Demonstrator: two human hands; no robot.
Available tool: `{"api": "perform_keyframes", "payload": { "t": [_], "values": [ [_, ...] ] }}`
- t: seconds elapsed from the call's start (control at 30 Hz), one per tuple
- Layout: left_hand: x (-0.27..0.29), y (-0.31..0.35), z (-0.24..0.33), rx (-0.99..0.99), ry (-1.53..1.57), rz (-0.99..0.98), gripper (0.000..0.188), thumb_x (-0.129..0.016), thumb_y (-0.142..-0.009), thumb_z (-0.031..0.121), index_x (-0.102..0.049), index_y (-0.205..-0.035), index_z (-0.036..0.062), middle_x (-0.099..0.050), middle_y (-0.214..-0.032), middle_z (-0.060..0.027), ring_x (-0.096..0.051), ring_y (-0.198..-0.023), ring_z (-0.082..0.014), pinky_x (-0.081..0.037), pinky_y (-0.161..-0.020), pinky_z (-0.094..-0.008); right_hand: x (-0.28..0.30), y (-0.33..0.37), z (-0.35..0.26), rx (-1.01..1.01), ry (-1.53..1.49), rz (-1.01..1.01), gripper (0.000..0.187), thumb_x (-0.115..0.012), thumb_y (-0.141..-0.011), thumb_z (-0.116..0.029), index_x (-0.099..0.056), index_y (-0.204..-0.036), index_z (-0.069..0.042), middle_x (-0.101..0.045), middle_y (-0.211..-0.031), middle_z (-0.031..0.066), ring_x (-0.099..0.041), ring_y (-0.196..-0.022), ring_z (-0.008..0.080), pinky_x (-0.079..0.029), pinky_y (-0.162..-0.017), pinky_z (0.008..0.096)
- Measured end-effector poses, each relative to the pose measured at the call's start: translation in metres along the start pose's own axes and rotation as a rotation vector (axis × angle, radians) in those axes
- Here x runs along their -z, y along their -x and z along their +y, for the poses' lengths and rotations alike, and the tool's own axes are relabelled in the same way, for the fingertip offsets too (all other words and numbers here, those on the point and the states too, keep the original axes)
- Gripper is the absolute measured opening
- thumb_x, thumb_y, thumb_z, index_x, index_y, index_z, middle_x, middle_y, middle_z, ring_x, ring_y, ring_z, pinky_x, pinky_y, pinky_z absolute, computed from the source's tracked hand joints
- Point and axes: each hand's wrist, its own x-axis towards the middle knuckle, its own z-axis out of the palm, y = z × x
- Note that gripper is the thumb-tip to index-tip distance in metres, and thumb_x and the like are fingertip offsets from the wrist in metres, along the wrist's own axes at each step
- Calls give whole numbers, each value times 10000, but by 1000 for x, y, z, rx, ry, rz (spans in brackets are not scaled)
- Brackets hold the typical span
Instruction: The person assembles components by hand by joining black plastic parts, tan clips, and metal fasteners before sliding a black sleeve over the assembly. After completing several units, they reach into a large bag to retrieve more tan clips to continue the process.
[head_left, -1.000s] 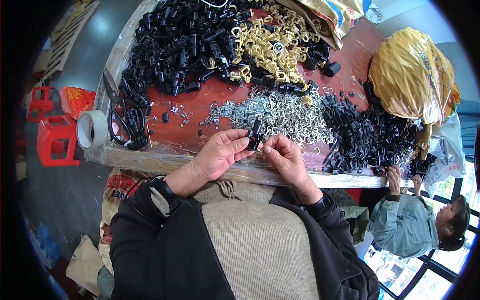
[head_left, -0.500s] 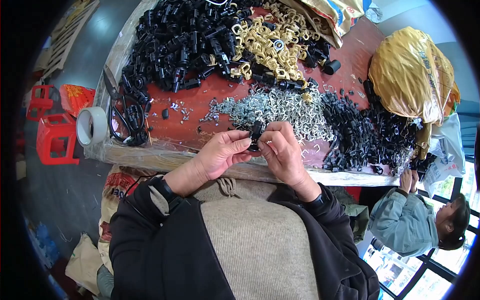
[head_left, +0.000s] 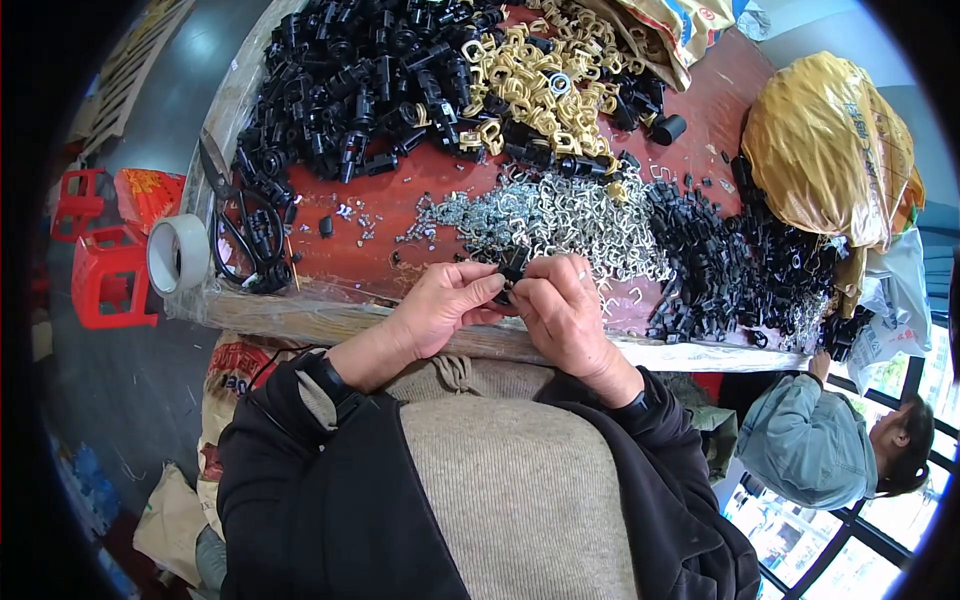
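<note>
Right fingers (head_left: 543, 292) have moved inward, clamping, with left fingers (head_left: 485, 290), a black part (head_left: 513, 263) pointing lengthwise forward.

Hooks (head_left: 595, 225) lie behind the fitting (head_left: 513, 262) — scissors (head_left: 228, 190) to the left

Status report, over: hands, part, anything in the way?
Left hand holding black part; right hand at it, grip unclear. Part partly hidden by hands. Metal hooks heaped just beyond; nothing seen blocking.

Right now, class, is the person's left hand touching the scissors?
Apart. The head view shows red tabletop plainly between the left hand and the scissors.
</note>
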Motion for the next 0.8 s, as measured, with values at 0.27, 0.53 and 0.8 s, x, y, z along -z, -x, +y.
{"api": "perform_keyframes", "payload": {
  "t": [0.27, 0.53, 0.8],
  "values": [
    [4, -5, -1, 58, 102, -5, 221, -496, -841, 140, -521, -1019, 11, -569, -917, -52, -573, -794, -140, -494, -696, -244, -5, 1, 2, -78, 38, 40, 159, -613, -641, -3, -529, -769, -44, -486, -816, 73, -471, -709, 239, -378, -622, 325],
    [-1, -5, 2, 49, 58, 20, 206, -510, -829, 102, -521, -1005, -5, -568, -923, -66, -574, -791, -143, -493, -722, -253, -6, 1, 4, -69, 81, 1, 152, -606, -636, -13, -522, -757, -50, -480, -806, 65, -473, -714, 237, -369, -635, 333],
    [2, -4, 3, 52, -12, 22, 227, -521, -819, 99, -517, -1016, -14, -580, -907, -73, -583, -811, -160, -483, -712, -237, -9, 6, 13, -282, -245, -29, 193, -659, -674, -58, -504, -788, -42, -471, -746, 43, -474, -599, 137, -368, -506, 231]
  ]
}}
